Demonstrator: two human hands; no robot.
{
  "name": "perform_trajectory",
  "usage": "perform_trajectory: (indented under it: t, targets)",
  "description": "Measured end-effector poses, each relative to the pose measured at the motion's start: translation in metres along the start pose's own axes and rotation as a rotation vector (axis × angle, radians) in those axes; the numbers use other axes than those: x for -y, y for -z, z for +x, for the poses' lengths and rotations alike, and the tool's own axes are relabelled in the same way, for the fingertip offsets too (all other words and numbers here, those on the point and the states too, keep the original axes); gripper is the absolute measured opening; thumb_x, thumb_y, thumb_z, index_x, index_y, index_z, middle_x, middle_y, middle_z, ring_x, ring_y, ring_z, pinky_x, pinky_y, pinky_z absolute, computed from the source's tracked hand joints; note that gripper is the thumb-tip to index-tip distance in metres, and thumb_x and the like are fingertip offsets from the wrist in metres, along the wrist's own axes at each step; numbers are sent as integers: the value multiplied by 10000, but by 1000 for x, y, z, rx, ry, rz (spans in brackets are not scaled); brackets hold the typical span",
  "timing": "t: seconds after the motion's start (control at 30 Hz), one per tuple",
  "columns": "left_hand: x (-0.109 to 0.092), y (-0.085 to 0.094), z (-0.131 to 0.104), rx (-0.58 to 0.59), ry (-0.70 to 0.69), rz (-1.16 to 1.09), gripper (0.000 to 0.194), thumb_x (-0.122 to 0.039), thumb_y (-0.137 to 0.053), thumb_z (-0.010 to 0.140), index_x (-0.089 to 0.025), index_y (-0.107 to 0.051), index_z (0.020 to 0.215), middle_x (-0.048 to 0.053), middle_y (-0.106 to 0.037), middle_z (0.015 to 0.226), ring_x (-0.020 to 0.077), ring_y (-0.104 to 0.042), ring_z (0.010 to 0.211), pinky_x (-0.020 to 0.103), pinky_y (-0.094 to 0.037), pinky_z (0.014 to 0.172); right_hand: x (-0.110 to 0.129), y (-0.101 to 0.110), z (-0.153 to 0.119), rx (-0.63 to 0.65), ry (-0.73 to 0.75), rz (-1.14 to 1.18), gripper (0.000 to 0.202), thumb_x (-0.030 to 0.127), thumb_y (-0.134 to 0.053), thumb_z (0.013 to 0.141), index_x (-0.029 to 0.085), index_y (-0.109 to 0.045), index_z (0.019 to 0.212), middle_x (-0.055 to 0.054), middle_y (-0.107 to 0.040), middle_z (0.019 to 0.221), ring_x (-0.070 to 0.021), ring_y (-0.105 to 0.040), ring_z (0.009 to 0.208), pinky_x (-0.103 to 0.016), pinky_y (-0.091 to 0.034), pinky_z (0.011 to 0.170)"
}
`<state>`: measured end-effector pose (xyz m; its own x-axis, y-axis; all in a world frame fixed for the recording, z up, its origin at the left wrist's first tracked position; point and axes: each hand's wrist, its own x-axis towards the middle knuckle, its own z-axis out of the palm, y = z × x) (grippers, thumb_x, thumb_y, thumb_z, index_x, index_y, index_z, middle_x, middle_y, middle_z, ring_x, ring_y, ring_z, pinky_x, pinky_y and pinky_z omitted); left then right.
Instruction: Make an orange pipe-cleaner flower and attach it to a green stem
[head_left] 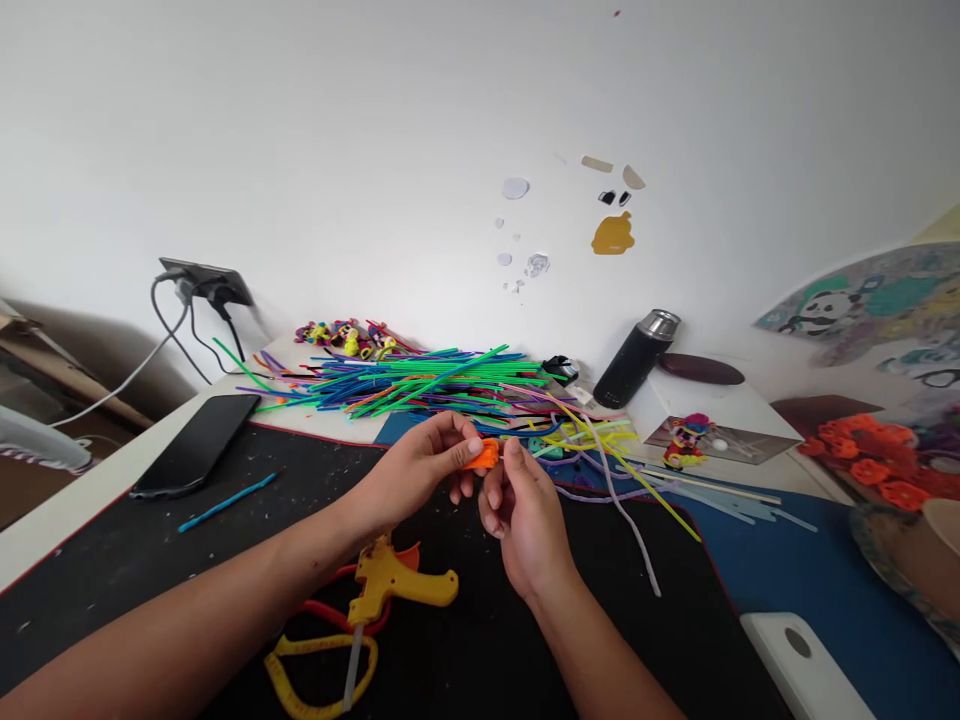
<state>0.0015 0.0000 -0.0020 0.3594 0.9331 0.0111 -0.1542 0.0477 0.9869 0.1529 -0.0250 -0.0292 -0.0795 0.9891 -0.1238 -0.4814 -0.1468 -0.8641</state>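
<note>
Over the black mat (450, 640), my left hand (424, 465) pinches a small orange fuzzy piece (484, 454) between thumb and fingers. My right hand (525, 505) meets its right end, with thumb and forefinger pressed together; what lies between these fingertips is too small to make out. Below my left wrist lies a yellow glue gun (401, 583) with a clear glue stick, beside yellow and red loops. A short blue pipe cleaner (227, 503) rests on the mat to the left.
Colourful pipe cleaners (420, 380) are piled by the wall. A black phone (199, 445) lies left. A dark flask (636, 360) leans near a white box (712, 405) bearing a small figure (688, 442). Orange flowers (877, 460) and a white device (802, 665) are at right.
</note>
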Motion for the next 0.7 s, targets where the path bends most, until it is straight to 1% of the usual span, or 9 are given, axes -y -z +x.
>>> perform_trajectory:
  t: [0.07,0.17,0.3,0.37,0.43,0.5,0.57,0.63,0.7]
  targets:
    - [2,0,0,-9,8,-10,540,-668,-835,865,-201,-574,934,-25,-655,706,132,-623,565,246,-505,526,-1,-1,0,19,0,-8,624,776,-833,798,207,-585,856,82,-503,547,-68,-413,384,-178,-216,367]
    - [5,-2,0,8,20,-4,515,-652,-821,889,-205,-568,918,-23,-660,689,129,-615,547,241,-497,522,-2,-2,1,29,-24,-19,613,723,-898,756,204,-630,943,101,-494,527,-74,-422,384,-173,-219,363]
    - [3,-2,0,20,45,19,513,-686,-772,913,-213,-574,907,-15,-655,687,156,-637,578,256,-506,524,-2,-3,1,28,-35,10,606,711,-901,755,200,-618,915,106,-483,504,-69,-404,384,-175,-228,367]
    - [-3,2,0,26,34,97,522,-716,-721,934,-208,-609,907,2,-662,706,172,-647,608,276,-521,550,0,-3,0,23,-37,27,603,714,-895,757,205,-604,900,112,-472,501,-63,-384,378,-175,-215,370]
    - [-11,11,-1,-14,-27,230,534,-729,-704,937,-198,-663,908,25,-684,766,178,-650,653,291,-531,595,1,-4,-1,18,-37,33,596,705,-896,757,209,-605,911,119,-459,496,-62,-374,369,-178,-199,371]
    - [-23,24,0,-126,-119,360,515,-710,-741,916,-196,-707,926,47,-714,855,187,-655,730,294,-531,644,0,-5,-3,21,-42,34,598,707,-895,754,210,-612,928,124,-450,491,-64,-376,364,-180,-192,371]
    - [-34,38,5,-243,-169,443,473,-670,-769,905,-203,-717,967,58,-734,906,210,-666,795,307,-535,680,-2,-6,-3,38,-63,31,615,724,-889,747,205,-620,937,124,-451,487,-64,-376,361,-181,-194,369]
    - [-43,51,17,-316,-209,583,421,-618,-740,934,-210,-724,1037,74,-761,965,243,-693,871,341,-554,748,-5,-7,-3,56,-92,15,630,741,-881,740,202,-622,937,122,-456,480,-65,-370,354,-182,-195,364]
    - [-45,62,35,-321,-259,844,377,-543,-686,970,-217,-738,1152,105,-791,1115,286,-717,1009,401,-568,881,-7,-7,-3,60,-90,-1,623,738,-877,743,202,-620,932,121,-460,483,-66,-376,352,-181,-193,364]
